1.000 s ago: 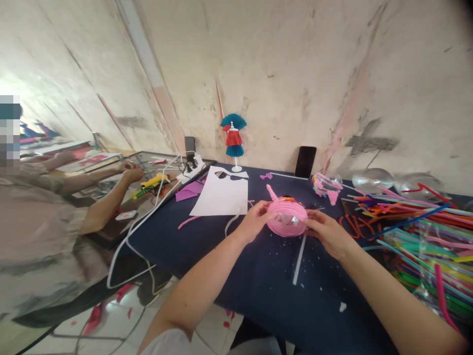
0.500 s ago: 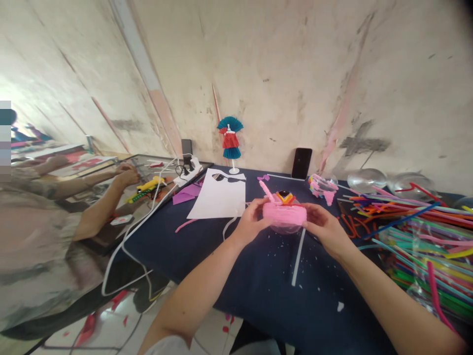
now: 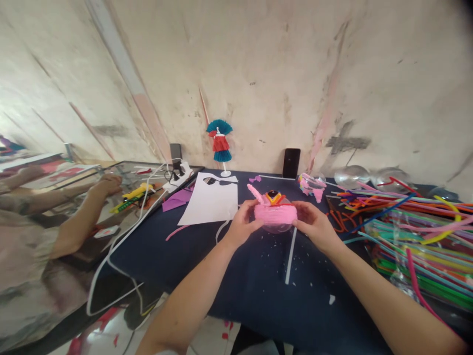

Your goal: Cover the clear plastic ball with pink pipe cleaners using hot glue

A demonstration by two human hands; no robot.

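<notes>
Between my two hands is a fuzzy pink pipe-cleaner craft point(image 3: 275, 215) built around a clear plastic dome, whose lower edge shows beneath the pink band. A pink stalk rises at its left, and an orange, yellow and black piece sits on top. My left hand point(image 3: 244, 223) grips its left side, thumb in front. On the right side my right hand point(image 3: 311, 222) holds it the same way, fingers partly hidden behind. A white stick point(image 3: 290, 261) lies on the dark blue table just below the craft.
Bundles of coloured pipe cleaners point(image 3: 424, 246) fill the right side. Clear domes point(image 3: 353, 176), a phone point(image 3: 291, 163), another pink craft point(image 3: 311, 186) and a paper-dressed figure point(image 3: 222, 148) stand along the wall. White paper point(image 3: 210, 199) and a power strip point(image 3: 179, 177) lie left, beside a co-worker's hands point(image 3: 107, 186).
The whole view has shifted, so things appear farther left. My hands keep the same two-sided hold on the pink craft, which looks nearly unchanged in its tilt.
</notes>
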